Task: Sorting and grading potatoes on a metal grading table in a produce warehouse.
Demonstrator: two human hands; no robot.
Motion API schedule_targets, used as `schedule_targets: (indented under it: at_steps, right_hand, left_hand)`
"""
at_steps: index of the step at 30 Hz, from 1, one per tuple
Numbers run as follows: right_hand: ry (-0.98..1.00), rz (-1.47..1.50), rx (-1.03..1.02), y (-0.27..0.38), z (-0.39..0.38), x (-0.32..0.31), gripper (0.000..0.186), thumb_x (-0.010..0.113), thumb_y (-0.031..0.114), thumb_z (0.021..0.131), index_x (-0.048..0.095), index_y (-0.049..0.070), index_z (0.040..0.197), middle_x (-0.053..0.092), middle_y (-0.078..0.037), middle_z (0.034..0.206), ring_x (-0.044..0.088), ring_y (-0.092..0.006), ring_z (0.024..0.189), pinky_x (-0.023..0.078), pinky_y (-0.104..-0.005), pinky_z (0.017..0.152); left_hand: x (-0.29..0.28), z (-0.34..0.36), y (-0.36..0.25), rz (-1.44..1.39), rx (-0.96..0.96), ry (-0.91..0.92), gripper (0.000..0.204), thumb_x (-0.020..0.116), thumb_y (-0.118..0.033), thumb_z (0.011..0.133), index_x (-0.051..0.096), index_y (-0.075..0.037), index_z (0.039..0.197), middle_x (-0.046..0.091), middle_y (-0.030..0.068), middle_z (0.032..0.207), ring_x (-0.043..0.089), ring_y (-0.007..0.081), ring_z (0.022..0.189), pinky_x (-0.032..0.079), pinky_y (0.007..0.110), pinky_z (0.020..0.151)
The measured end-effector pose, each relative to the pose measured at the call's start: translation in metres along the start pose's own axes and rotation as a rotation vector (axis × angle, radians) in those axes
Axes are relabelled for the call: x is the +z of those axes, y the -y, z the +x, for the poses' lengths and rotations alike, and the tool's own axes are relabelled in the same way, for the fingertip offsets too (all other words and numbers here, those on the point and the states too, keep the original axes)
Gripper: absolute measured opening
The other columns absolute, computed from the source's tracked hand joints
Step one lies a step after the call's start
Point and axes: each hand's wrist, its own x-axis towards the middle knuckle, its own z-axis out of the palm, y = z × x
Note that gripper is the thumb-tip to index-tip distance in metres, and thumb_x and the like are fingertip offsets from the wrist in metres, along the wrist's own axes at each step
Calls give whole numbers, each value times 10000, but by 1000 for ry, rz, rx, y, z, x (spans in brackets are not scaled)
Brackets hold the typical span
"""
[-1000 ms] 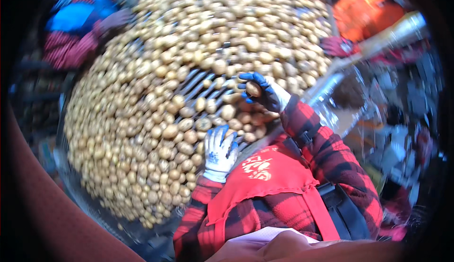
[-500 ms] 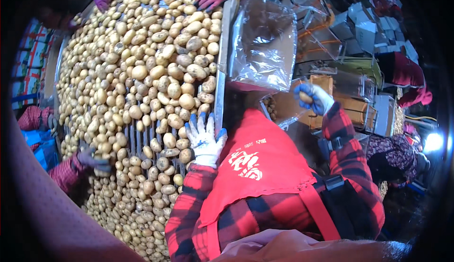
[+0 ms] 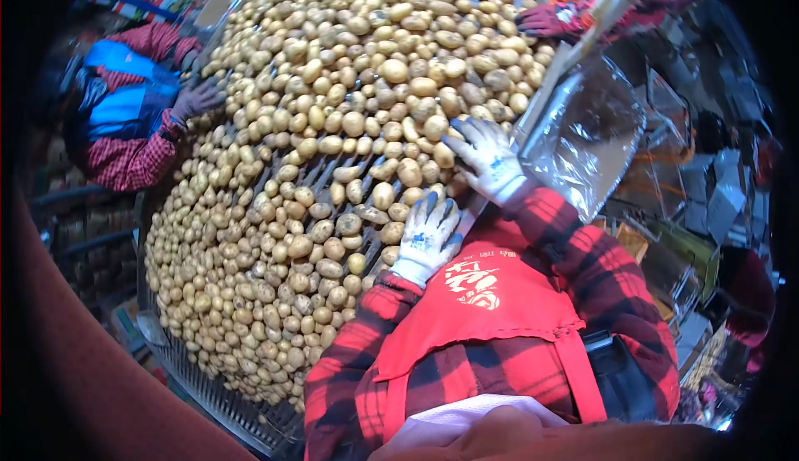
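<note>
A mass of yellow-brown potatoes point(image 3: 333, 170) lies on a roller table with metal bars point(image 3: 250, 415). My left hand point(image 3: 426, 236), in a white glove with blue fingertips, rests flat at the table's near edge with its fingers spread against the potatoes. My right hand point(image 3: 487, 157), gloved the same way, lies just beyond it on the potatoes by the table's right rim, fingers apart, holding nothing that I can see. Both sleeves are red and black plaid, and a red apron point(image 3: 491, 303) covers my front.
A clear plastic bag point(image 3: 587, 128) hangs open just right of my right hand. A person in a blue vest point(image 3: 125, 107) reaches onto the potatoes from the left. Another gloved hand point(image 3: 545, 20) works at the far right rim. Stacked boxes point(image 3: 691, 203) crowd the right side.
My right hand has come back from the boxes on the right onto the potatoes by the table's rim. My left hand has stayed at the table's near edge. The view has swung.
</note>
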Motion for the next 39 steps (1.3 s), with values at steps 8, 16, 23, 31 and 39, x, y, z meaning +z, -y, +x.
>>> schedule_targets:
  at_steps: [8, 16, 23, 31, 39]
  right_hand:
    - [-41, -117, -63, -25, 78, 61, 341, 661, 299, 870, 673, 225, 1203, 477, -90, 1473, 425, -361, 1365, 242, -641, 1154]
    - [-107, -171, -167, -33, 174, 28, 474, 708, 143, 777, 636, 166, 1246, 584, -142, 1302, 532, -372, 1216, 378, -548, 1061]
    - [121, -50, -273, -7, 103, 76, 481, 480, 110, 914, 510, 135, 1393, 580, -121, 1256, 524, -340, 1191, 414, -469, 1055]
    - [270, 509, 145, -6, 93, 34, 391, 675, 220, 889, 663, 85, 1256, 697, -129, 1086, 619, -297, 1070, 473, -409, 934]
    - [640, 937, 997, -67, -158, -116, 374, 803, 172, 855, 702, 44, 1191, 712, -12, 1054, 639, -107, 979, 523, -297, 886]
  left_hand:
    - [-24, -45, 14, -94, -188, -107, 434, 683, -214, 821, 629, -127, 1243, 601, 80, 1325, 502, 325, 1315, 312, 571, 1139]
    - [-29, -51, 21, -210, -229, -158, 391, 685, -168, 834, 649, -127, 1221, 626, 86, 1295, 531, 303, 1297, 333, 564, 1134]
    - [-24, -45, 22, -183, -240, -143, 381, 661, -209, 855, 648, -150, 1231, 621, 69, 1308, 530, 282, 1287, 322, 538, 1150]
    - [-23, -34, 25, -170, -238, -161, 338, 637, -178, 885, 661, -140, 1219, 659, 58, 1235, 573, 286, 1220, 395, 496, 1076]
    - [-14, -36, 32, -203, -196, -252, 347, 668, -187, 863, 679, -130, 1205, 655, 77, 1248, 572, 299, 1212, 383, 508, 1083]
